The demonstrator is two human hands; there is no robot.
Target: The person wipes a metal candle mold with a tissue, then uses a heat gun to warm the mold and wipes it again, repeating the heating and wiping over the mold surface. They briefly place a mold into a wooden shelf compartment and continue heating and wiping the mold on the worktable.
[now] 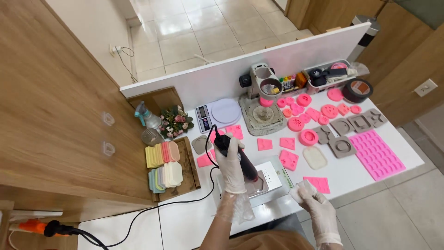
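Gripping a corded black tool (pixel 236 155) in our gloved left hand (pixel 231 169) over the steel tray (pixel 273 178) at the worktop's (pixel 360 178) near edge; our right hand (pixel 310 196) pinches a white piece (pixel 303 189).

Single head-worn view, looking steeply down from above, fairly near the white table (pixel 351 173), floor beyond

A small home craft workshop, likely for soap or casting: a white table (pixel 351 173) crowded with pink silicone moulds (pixel 377 154), grey moulds (pixel 342 146), a digital scale (pixel 218 114) and stacked pastel bars (pixel 163 164), beside wood panelling and tiled floor.
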